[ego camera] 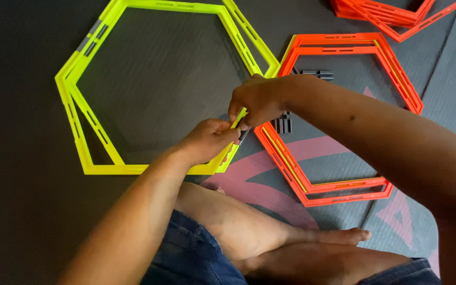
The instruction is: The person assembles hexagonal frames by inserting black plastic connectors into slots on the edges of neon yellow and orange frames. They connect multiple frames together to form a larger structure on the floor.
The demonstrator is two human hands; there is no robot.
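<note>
Two stacked yellow hexagon rings point(77, 108) lie on a dark floor mat at the left. Stacked orange hexagon rings point(344, 50) lie to the right, touching the yellow ones. My left hand point(209, 140) pinches the yellow ring's near right edge. My right hand point(257, 100) comes in from the right and grips a small dark grey clip point(244, 134) at that same edge, right where the yellow and orange rings meet. My fingers hide most of the clip.
Dark grey clips lie inside the orange rings, one point(283, 124) by my right hand and another point(317, 74) farther back. More orange rings point(397, 16) are stacked at the top right. My crossed legs point(249, 232) sit at the bottom.
</note>
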